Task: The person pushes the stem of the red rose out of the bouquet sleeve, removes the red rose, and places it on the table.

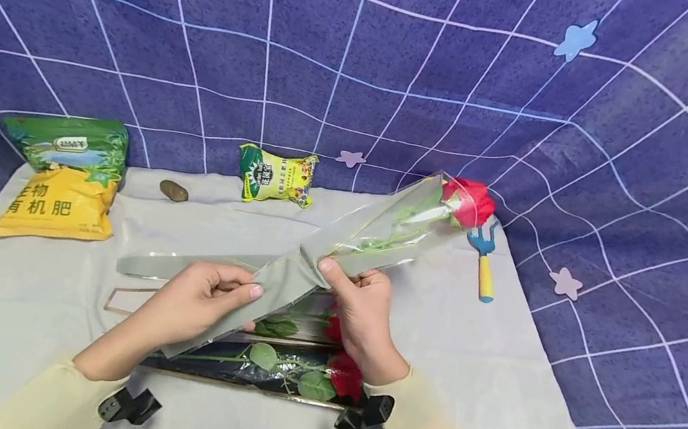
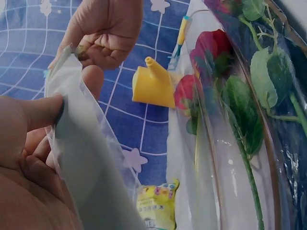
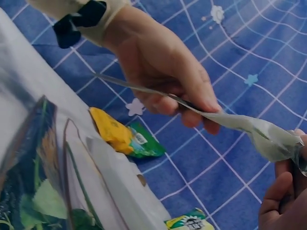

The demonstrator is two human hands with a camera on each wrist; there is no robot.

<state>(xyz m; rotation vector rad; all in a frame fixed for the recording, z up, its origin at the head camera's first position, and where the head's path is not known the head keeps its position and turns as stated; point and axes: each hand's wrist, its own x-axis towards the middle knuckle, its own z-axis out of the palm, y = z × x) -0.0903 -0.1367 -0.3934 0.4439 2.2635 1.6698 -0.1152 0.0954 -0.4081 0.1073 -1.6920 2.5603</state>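
A red rose (image 1: pixel 471 204) in a clear wrapping sleeve with a grey back (image 1: pixel 289 281) is held up slantwise over the table, bloom toward the right. My left hand (image 1: pixel 198 300) pinches the grey lower part of the sleeve between thumb and fingers. Farther up, near the middle, the right hand (image 1: pixel 365 322) pinches the sleeve where it creases and narrows. Beneath the hands lie several more wrapped roses, one in a black-backed sleeve (image 1: pixel 219 370) with a red bloom (image 1: pixel 346 374) at its right end. A stretch of their stems is hidden by my hands and the raised sleeve.
On the back left stand a green-and-yellow fertilizer bag (image 1: pixel 61 184) and a brown stone (image 1: pixel 174 191). A small yellow-green packet (image 1: pixel 277 177) lies at the back middle. To the right is a toy garden fork (image 1: pixel 484 266). The left wrist view shows a yellow watering can (image 2: pixel 153 87).
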